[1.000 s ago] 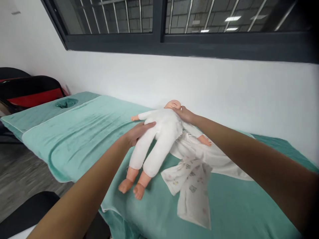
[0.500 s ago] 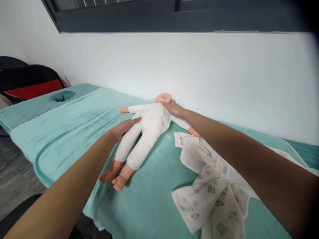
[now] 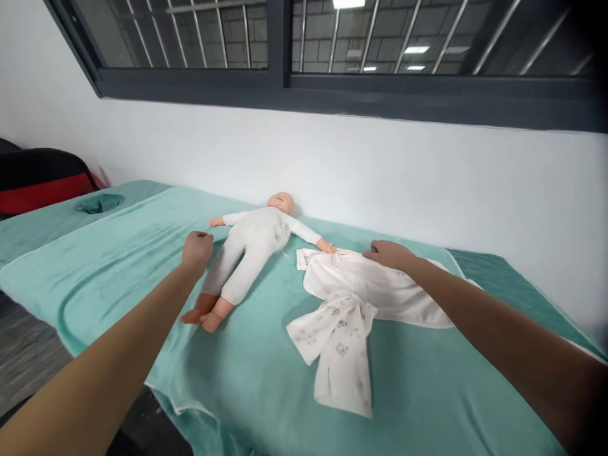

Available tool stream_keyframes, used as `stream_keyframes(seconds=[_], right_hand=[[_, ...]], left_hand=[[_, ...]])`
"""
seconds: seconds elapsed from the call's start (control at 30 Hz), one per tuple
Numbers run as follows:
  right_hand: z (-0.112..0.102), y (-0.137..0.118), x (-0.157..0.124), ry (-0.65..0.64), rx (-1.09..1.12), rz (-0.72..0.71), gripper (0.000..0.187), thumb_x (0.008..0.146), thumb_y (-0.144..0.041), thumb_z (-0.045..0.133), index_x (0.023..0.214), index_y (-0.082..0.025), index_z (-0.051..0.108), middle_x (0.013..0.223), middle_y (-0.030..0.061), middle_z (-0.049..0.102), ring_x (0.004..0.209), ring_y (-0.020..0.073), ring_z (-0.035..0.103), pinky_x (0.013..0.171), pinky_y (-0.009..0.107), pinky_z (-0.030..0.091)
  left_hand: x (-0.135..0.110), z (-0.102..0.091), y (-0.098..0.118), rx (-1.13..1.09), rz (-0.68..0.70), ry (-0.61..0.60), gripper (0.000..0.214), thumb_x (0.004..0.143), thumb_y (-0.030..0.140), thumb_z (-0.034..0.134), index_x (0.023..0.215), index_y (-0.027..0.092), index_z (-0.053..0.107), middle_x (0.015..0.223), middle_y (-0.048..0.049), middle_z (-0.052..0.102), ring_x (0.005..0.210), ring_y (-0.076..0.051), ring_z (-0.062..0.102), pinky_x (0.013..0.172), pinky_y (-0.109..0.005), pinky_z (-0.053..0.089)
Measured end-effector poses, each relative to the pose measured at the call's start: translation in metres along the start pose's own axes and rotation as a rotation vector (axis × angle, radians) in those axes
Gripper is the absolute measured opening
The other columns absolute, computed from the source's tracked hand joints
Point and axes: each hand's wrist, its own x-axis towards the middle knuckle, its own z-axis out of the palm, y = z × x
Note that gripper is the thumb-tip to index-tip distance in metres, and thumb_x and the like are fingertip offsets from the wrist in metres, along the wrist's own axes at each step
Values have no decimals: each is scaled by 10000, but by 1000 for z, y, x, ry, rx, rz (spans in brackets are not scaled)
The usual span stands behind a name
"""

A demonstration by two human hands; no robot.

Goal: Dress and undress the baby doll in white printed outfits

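Note:
A baby doll (image 3: 251, 244) in a white bodysuit lies on its back on the teal bed cover (image 3: 266, 373), head toward the wall, arms spread. My left hand (image 3: 197, 249) hovers just left of the doll's hip, fingers curled in, nothing visible in it. A white printed baby garment (image 3: 346, 304) lies crumpled to the right of the doll. My right hand (image 3: 388, 253) rests on the garment's upper edge, near the doll's outstretched hand, its fingers bent down onto the cloth.
The bed runs along a white wall under a dark-framed barred window (image 3: 304, 44). A face hole (image 3: 99, 203) sits in the cover at far left. A black and red chair (image 3: 40, 183) stands beyond the bed's left end. Dark floor (image 3: 19, 354) shows at lower left.
Both hands have left the doll. My left hand drew back from its hip and curled. My right hand moved from the doll's neck over to the garment.

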Motion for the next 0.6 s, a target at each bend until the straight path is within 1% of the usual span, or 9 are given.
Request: stream_keyframes(seconds=[0.1,0.17,0.2,0.23,0.3,0.37,0.4,0.5,0.6], right_hand=[[-6,17,-33,-18,-42,-36,305,851,-509,559,863,-214,636,1004,118,701,849,267,639,681,344,437],[-13,18,-49,5,-60,-71,241,856,-450,562,875,-222,639,1021,111,698,870,264,632,688,339,429],[-17,16,-57,29,-66,-87,221,867,-427,548,890,-226,639,1026,110,697,885,267,628,700,343,427],[-22,13,-65,56,-70,-103,211,880,-409,530,907,-230,638,1026,109,697,897,271,624,715,349,425],[-32,6,-81,112,-64,-135,209,899,-389,499,938,-239,640,1020,103,699,915,280,621,749,365,426],[-43,-3,-99,159,-36,-173,221,908,-388,484,974,-255,648,1027,89,706,936,283,624,784,374,431],[-49,-7,-108,181,-13,-194,237,915,-395,473,1005,-267,651,1045,79,709,956,281,625,804,374,435],[-61,-19,-137,231,75,-257,315,946,-420,414,1110,-291,650,1115,40,709,1006,246,635,869,348,454],[-67,-30,-165,221,245,-351,351,947,-429,416,1115,-271,679,1144,8,714,1028,216,644,911,317,467]], left_hand=[[-51,11,20,73,249,-26,205,811,249,604,1011,203,594,1129,-94,662,1110,-271,588,987,-408,439],[-97,24,30,176,495,-158,234,850,274,540,1062,210,616,1111,-99,674,1075,-268,603,1002,-404,427],[-122,31,33,206,563,-265,255,867,308,521,1080,217,627,1094,-102,679,1043,-269,613,990,-401,435],[-147,39,35,235,592,-416,277,875,359,520,1093,231,636,1058,-100,687,991,-271,626,953,-399,453],[-194,52,34,259,606,-604,308,764,462,680,998,262,683,927,-70,710,845,-264,650,832,-370,502],[-232,63,32,290,552,-812,320,649,468,789,878,268,692,923,-58,711,895,-277,641,836,-367,501],[-248,66,32,313,509,-867,300,610,448,819,807,266,683,884,-47,707,904,-284,635,841,-375,500],[-279,68,40,274,511,-928,205,619,345,810,743,267,668,816,-22,692,907,-286,628,867,-398,498],[-298,65,56,117,803,-845,132,733,277,708,864,289,690,934,-25,697,1000,-286,621,943,-396,477]])
